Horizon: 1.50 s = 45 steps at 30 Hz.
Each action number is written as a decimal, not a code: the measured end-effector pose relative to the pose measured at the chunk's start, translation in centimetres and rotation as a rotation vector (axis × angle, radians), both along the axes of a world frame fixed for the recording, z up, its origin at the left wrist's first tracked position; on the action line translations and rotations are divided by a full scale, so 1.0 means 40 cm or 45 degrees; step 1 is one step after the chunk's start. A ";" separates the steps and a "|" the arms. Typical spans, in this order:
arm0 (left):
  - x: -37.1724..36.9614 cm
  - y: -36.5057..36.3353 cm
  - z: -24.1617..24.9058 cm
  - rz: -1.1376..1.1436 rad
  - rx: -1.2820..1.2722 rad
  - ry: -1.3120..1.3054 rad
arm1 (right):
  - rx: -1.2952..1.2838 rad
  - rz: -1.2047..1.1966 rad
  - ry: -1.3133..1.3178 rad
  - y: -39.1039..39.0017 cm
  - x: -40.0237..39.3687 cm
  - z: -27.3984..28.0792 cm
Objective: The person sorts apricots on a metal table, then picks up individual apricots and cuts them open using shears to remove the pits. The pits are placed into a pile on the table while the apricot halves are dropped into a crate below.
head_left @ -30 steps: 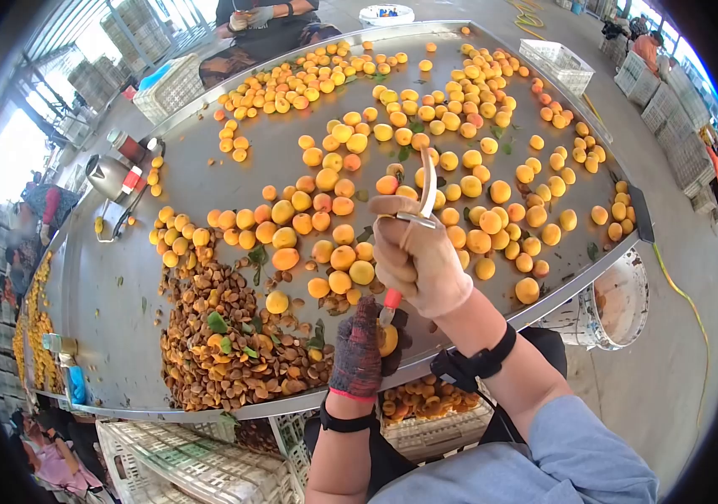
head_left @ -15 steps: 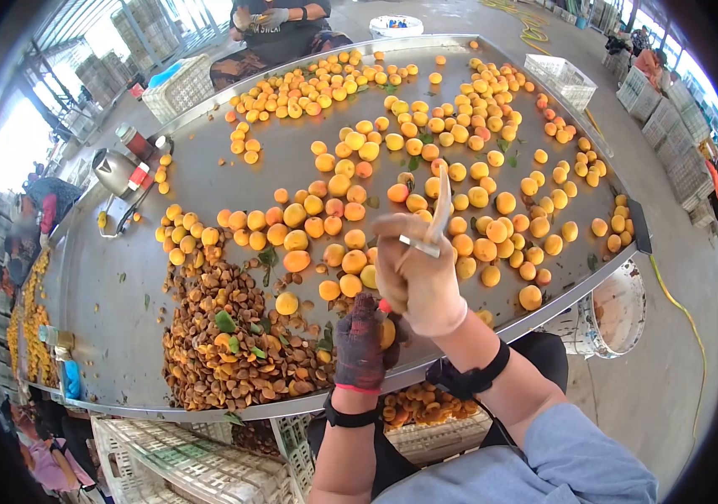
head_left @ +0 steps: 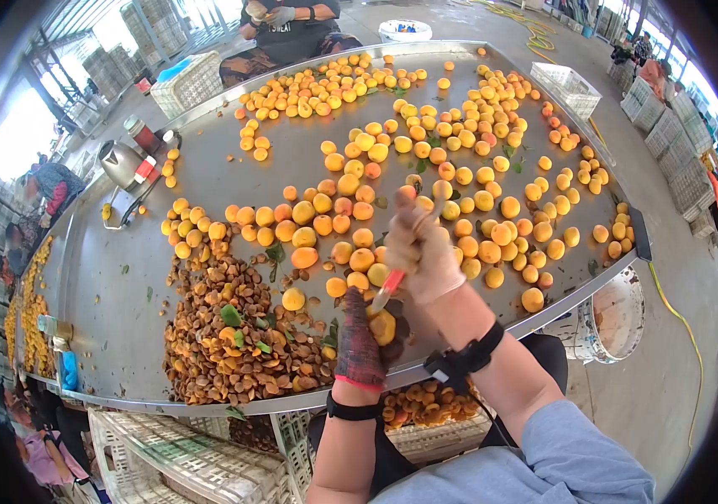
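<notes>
Bordering the rim (head_left: 266,406), left hand (head_left: 359,346) holds fruit (head_left: 382,328); right hand (head_left: 428,260), tool (head_left: 389,286).

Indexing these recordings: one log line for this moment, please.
left hand: holds yellow fruit | right hand: grips red-handled tool, tip at that fruit | left of hands: brown pile | metal table: scattered fruit

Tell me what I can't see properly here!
All in the head view:
Right hand: fingers blurred.
Fruit in the left hand: partly hidden by the glove.
Person across the table: head cut off by the top edge.
White bucket: partly hidden by the table.
</notes>
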<state>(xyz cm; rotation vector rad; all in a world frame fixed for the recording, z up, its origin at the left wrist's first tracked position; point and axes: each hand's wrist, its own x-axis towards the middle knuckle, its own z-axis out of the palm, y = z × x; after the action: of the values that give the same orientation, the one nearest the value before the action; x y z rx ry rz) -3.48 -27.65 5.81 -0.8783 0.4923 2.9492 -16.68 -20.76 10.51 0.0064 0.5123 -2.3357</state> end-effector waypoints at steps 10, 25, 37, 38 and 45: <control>-0.015 -0.015 -0.001 0.319 -0.465 0.007 | 1.588 0.531 2.128 0.066 0.124 0.058; 0.035 0.016 0.029 0.225 -0.242 0.237 | 1.150 0.223 1.346 0.208 0.090 0.006; -0.021 0.140 0.051 -0.685 -1.938 0.407 | 1.012 -0.383 0.469 0.403 -0.065 0.047; -0.047 0.152 0.034 -0.667 -1.853 0.159 | 0.988 -0.410 0.475 0.399 -0.065 0.048; -0.147 0.233 -0.068 -0.842 -2.756 -0.156 | 0.974 -0.338 0.706 0.396 -0.075 0.044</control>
<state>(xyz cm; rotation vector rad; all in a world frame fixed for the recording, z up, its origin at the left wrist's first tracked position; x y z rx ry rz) -9.36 -18.33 3.11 -0.4186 2.9773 0.7668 -19.67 -4.92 12.28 -0.2284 1.7403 -2.2247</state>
